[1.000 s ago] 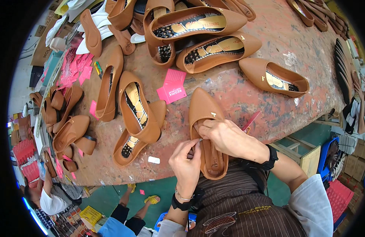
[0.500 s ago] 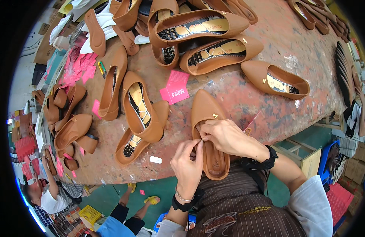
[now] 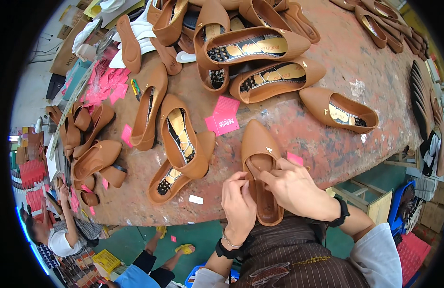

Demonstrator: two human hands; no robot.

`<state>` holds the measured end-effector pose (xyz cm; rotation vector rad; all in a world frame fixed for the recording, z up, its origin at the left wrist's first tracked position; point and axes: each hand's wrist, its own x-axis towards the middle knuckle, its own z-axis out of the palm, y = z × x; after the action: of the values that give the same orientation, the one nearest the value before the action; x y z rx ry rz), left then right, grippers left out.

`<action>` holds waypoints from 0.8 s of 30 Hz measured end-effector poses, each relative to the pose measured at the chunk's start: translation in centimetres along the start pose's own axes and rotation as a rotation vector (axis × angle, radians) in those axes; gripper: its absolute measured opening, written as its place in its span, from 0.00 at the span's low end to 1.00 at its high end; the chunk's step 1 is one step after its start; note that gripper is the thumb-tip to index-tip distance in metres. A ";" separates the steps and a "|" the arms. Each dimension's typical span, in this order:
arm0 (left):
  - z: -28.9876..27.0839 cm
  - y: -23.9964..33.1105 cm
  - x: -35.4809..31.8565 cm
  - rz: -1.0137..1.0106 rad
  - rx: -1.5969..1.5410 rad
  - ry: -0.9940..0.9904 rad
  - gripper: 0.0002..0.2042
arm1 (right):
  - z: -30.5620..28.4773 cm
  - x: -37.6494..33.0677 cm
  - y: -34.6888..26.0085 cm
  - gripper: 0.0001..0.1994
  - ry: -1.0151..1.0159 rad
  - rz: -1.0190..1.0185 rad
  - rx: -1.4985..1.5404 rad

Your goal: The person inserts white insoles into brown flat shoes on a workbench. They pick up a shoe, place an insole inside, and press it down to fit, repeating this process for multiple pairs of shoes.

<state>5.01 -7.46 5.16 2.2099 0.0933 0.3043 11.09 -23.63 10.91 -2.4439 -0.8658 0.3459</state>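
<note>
Shoe (image 3: 260, 165), tan and pointed, lies at the near table (image 3: 327, 144) edge, toe pointing away from us, heel over the edge. Our left hand (image 3: 239, 204) pinches its left rim with fingers narrow. Our right hand (image 3: 299, 189) presses fingertips into its opening. A pink card (image 3: 223, 115) lies near the toe.

Between my hands (image 3: 267, 194) lies the tan pointed-toe flat shoe (image 3: 260, 168) at the near edge of the worn reddish bench (image 3: 327, 144). Beyond them sit pink paper tags (image 3: 223, 116); left of them, two overlapping tan flats (image 3: 181, 149).
</note>
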 end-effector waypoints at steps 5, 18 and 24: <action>-0.8 0.3 0.6 -0.348 -0.488 0.033 0.03 | -2.2 1.0 3.0 0.07 -0.225 -0.016 0.560; -1.7 -0.3 1.5 -0.364 -0.599 -0.205 0.09 | 0.2 1.5 2.9 0.06 0.041 0.203 0.720; -1.5 -0.9 1.2 -0.462 -0.686 -0.190 0.16 | 1.3 1.9 2.7 0.06 0.095 0.117 0.599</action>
<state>5.80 -5.53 5.59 1.4715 0.3359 -0.1245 13.37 -23.66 8.19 -1.9344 -0.4862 0.4524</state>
